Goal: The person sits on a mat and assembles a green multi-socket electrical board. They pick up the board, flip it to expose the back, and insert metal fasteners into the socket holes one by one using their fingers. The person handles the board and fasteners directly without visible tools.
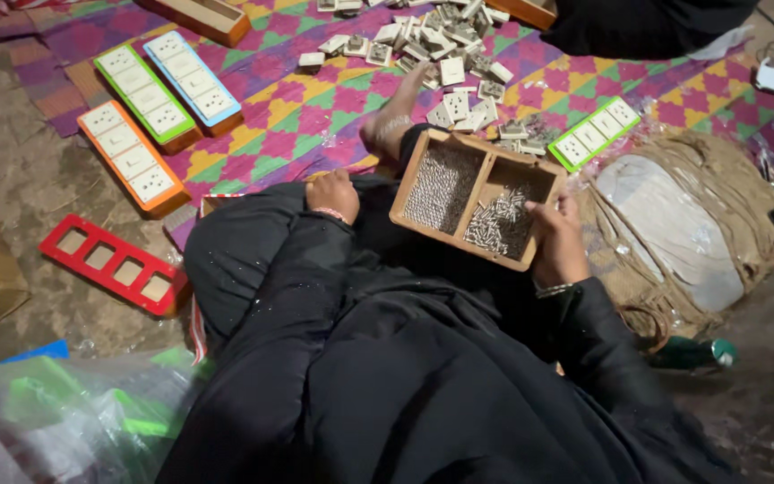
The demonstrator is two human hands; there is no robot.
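Gripping the near corner of a two-compartment wooden box [484, 176] of small metal screws [441, 188], the right hand [555, 240] is closed on its rim. The left hand [333, 194] rests curled on the lap, holding nothing visible.

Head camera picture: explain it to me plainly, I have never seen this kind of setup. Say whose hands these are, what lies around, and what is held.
There is no machine here. A person wears a camera on the head, looking down at their own black-sleeved arms. The right hand rests on a wooden box with two compartments full of small metal screws. The left hand lies closed on the lap, apparently empty. Ahead, on a colourful mat, lie a pile of white sockets, finished socket strips in orange, green and blue frames, and a bare foot. An empty red frame lies on the floor.
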